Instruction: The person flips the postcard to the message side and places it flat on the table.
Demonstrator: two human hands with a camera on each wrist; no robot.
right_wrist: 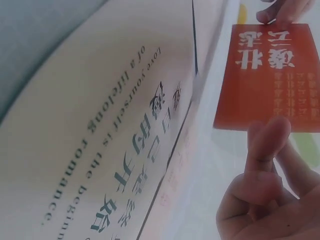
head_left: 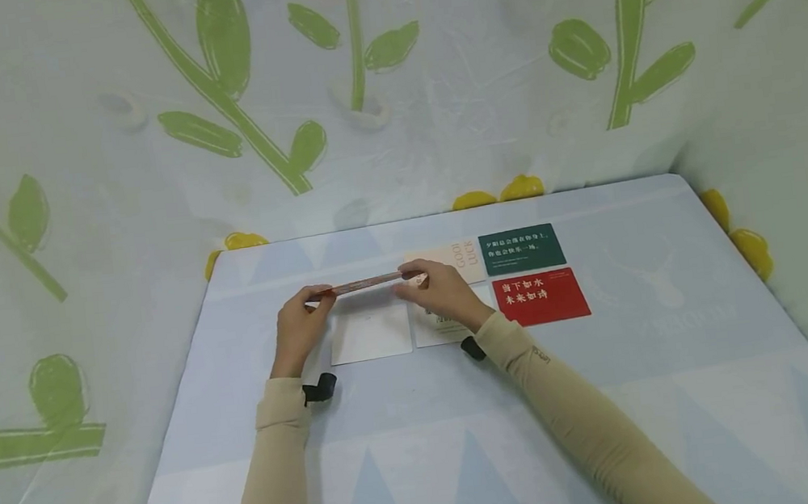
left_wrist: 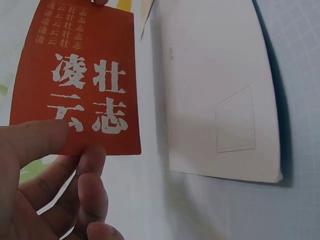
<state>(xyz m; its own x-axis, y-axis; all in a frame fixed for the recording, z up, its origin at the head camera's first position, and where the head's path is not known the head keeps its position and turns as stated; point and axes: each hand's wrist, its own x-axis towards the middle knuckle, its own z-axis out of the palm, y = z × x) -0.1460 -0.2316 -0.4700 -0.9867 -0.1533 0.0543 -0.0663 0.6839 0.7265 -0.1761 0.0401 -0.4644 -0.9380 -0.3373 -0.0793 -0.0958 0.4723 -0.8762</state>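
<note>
Between both hands a red-orange postcard (head_left: 370, 283) is held above the table, seen almost edge-on from the head. White Chinese characters cover its face in the left wrist view. My left hand (head_left: 298, 329) pinches one short end between thumb and fingers, while my right hand (head_left: 446, 290) pinches the opposite end. Below the held card lies a white postcard (head_left: 370, 338) with a faint stamp outline. Beside it, partly hidden by the right hand, is a pale postcard (right_wrist: 110, 125) with dark lettering.
A cream "GOOD LUCK" card (head_left: 465, 261), partly covered by the right hand, lies in the back row beside a green card (head_left: 523, 250). In front of the green one lies a red card (head_left: 558, 302). Flower-patterned cloth (head_left: 437, 135) rises behind the table (head_left: 423, 445).
</note>
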